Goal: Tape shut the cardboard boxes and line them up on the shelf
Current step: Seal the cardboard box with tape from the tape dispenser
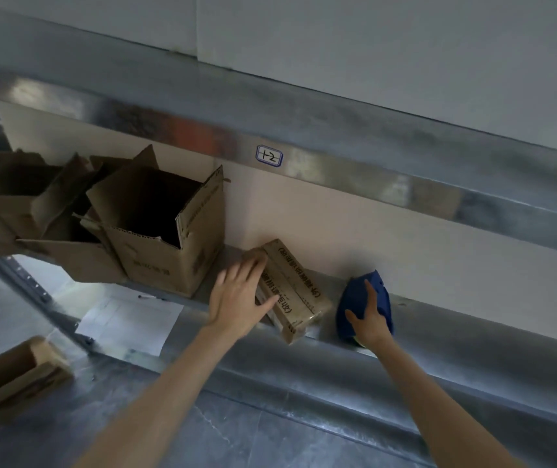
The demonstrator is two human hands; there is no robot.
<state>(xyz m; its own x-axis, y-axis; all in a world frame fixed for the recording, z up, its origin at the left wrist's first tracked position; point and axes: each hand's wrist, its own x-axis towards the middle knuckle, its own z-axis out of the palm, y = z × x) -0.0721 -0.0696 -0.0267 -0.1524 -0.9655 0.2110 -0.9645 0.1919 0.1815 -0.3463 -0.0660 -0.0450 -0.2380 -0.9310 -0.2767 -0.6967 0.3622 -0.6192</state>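
A small taped cardboard box with printed text lies on the metal shelf. My left hand rests flat against its left side, fingers straight. My right hand grips a blue tape dispenser standing on the shelf just right of the box. A larger open cardboard box stands on the shelf to the left, flaps up.
More open, crumpled cardboard boxes crowd the shelf's far left. Another small box and a sheet of paper lie lower down at left. The upper shelf beam carries a label "1-2". Bare shelf extends to the right.
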